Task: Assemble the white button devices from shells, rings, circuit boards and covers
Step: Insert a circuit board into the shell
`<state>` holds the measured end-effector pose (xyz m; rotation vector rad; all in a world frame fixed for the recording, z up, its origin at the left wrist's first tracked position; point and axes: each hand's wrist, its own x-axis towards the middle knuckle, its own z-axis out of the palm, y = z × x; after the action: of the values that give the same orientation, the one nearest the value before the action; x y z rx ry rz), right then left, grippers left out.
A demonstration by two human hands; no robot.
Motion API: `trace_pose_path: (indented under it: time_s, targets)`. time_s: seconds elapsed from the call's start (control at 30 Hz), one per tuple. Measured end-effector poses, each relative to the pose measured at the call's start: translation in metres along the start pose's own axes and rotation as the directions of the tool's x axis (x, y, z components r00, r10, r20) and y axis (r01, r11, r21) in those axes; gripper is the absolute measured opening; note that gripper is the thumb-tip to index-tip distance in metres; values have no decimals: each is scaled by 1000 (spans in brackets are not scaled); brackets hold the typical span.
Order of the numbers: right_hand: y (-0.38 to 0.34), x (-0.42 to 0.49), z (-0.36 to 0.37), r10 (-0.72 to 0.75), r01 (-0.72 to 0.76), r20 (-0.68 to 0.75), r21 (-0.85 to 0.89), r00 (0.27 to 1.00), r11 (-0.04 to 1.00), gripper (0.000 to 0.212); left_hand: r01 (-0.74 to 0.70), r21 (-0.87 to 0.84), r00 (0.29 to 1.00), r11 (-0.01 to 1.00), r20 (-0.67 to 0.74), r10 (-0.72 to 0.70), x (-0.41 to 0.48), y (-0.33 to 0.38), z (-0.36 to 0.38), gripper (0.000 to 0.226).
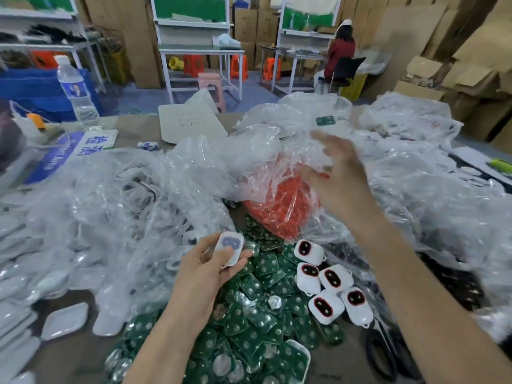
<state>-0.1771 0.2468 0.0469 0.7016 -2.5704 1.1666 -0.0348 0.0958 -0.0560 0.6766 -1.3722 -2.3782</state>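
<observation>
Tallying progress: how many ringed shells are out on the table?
5 ringed shells: one on top, two mid-cluster, two lowest, all right of the boards. Bags may hide more.

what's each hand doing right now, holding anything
left hand: grips a white shell
right hand: blurred above the bag of red rings; open or pinching something, cannot tell

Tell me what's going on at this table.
A person is assembling white button devices. The left hand holds a white shell above the pile of green circuit boards. The right hand, blurred, reaches over the bag of red rings. Five shells with red rings fitted lie beside the boards.
</observation>
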Motion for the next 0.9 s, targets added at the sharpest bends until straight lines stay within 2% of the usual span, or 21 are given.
trace_pose_path:
  time_s: [0.03,0.1,0.13,0.2,0.3,0.4,0.47,0.5,0.57,0.63,0.67,0.77,0.83,0.9]
  targets:
    - [4,-11,19,-50,54,184,-18,982,998,42,-29,5,999,1000,-14,29,1,1,-2,22]
    - [11,-27,51,-15,91,498,-130,867,987,27,-67,17,997,998,-36,67,2,1,-4,24]
    - [15,-31,64,18,101,574,-174,818,980,32,-77,23,996,997,-43,78,2,1,-4,24]
    - [19,-33,80,49,126,627,-232,777,965,46,-82,19,996,996,-42,83,2,0,-5,24]
    - [23,-37,95,26,154,596,-249,803,956,46,-83,7,996,997,-42,83,2,0,-5,24]
    - [24,-39,90,-22,67,500,-73,866,995,17,-85,4,995,996,-53,85,2,1,-6,25]
    - [23,-44,79,-80,60,343,66,936,996,15,-81,6,996,997,-46,82,2,0,-6,24]
    - [21,-50,72,-152,123,247,129,957,984,19,-78,5,996,997,-37,78,2,-1,-6,24]
    - [18,-63,61,-340,315,70,238,938,919,21,-74,10,997,997,-20,74,1,-2,-6,24]
    - [16,-77,57,-462,449,-18,272,887,851,21,-71,34,997,997,-16,72,1,-4,-4,25]
    - [15,-82,57,-470,455,-26,302,883,838,24,-67,47,997,997,-22,68,1,-6,-3,26]
    - [16,-93,56,-322,264,36,491,946,830,36,-57,77,998,995,-27,60,1,-8,-2,29]
    - [17,-97,56,-164,81,85,597,983,798,38,-45,71,999,996,-16,46,1,-7,-2,28]
    - [19,-95,53,8,-97,138,652,990,752,34,-18,67,1000,998,14,17,0,-6,-1,28]
